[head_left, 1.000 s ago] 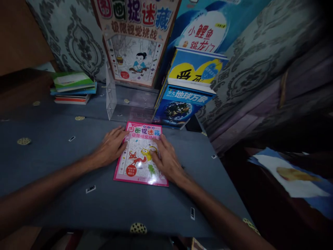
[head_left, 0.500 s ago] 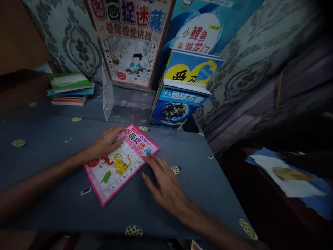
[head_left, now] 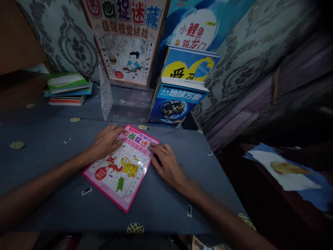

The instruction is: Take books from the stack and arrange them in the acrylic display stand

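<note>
A pink-bordered picture book (head_left: 114, 173) lies turned on the table, its cover showing a fox, a yellow striped tiger and a green shape. My left hand (head_left: 108, 140) grips its upper left edge, thumb and fingertips resting on the cover. On the opposite side, my right hand (head_left: 168, 163) holds the upper right edge, with its fingertips over the last title character. The undersides of both hands are hidden.
Behind the book stands a clear acrylic rack (head_left: 105, 100) with a brown picture book (head_left: 125, 59), a blue earth book (head_left: 174, 106) and others. A book stack (head_left: 67, 90) sits back left. Blue and white sheets (head_left: 283, 170) lie beyond the table's right edge.
The book has turned counterclockwise, its bottom corner swinging to the right. My right hand has moved slightly up and right along its edge, while my left hand stays near the same place.
</note>
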`<state>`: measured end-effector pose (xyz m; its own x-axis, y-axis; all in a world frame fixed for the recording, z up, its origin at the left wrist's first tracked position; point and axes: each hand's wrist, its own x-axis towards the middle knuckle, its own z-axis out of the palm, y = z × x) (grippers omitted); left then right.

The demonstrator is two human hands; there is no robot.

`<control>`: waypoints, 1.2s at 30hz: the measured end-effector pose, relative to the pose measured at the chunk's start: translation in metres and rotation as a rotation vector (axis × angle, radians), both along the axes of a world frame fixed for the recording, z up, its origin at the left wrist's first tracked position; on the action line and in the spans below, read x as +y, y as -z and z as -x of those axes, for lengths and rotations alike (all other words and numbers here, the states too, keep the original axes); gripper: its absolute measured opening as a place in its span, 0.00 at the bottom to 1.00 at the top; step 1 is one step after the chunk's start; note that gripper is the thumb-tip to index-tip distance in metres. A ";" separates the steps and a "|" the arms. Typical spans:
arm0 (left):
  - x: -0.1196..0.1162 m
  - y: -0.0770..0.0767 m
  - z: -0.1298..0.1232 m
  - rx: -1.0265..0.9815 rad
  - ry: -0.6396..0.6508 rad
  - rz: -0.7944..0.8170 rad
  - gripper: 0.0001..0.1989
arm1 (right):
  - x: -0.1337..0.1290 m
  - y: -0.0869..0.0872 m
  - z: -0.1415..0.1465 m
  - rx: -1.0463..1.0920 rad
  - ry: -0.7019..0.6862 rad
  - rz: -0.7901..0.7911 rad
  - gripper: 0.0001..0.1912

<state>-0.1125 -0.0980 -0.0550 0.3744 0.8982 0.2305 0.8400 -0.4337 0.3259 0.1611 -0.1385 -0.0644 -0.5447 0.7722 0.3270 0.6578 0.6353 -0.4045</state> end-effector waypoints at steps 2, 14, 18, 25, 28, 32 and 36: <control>-0.001 -0.001 0.000 0.031 -0.028 0.010 0.17 | 0.006 -0.003 -0.002 -0.055 0.040 -0.006 0.18; 0.003 0.013 -0.008 0.112 -0.042 -0.136 0.20 | 0.008 -0.010 0.044 -0.185 -0.054 0.063 0.27; 0.000 0.015 -0.010 0.124 -0.048 -0.160 0.20 | 0.008 -0.001 0.036 -0.214 0.045 0.092 0.32; 0.001 0.016 -0.010 0.172 -0.068 -0.174 0.20 | -0.001 0.011 0.011 -0.199 0.214 0.059 0.33; 0.000 0.014 -0.011 0.161 -0.061 -0.153 0.21 | -0.008 0.012 0.010 -0.210 0.209 0.056 0.34; -0.002 0.012 -0.012 0.152 -0.070 -0.132 0.20 | -0.028 0.009 0.008 -0.237 0.153 0.058 0.38; -0.001 0.011 -0.011 0.094 -0.055 -0.098 0.20 | -0.047 0.007 0.005 -0.249 0.075 0.059 0.41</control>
<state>-0.1010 -0.0993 -0.0656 0.3494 0.8928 0.2844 0.8882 -0.4122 0.2027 0.1559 -0.1855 -0.0713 -0.5434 0.8271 0.1435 0.7860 0.5613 -0.2590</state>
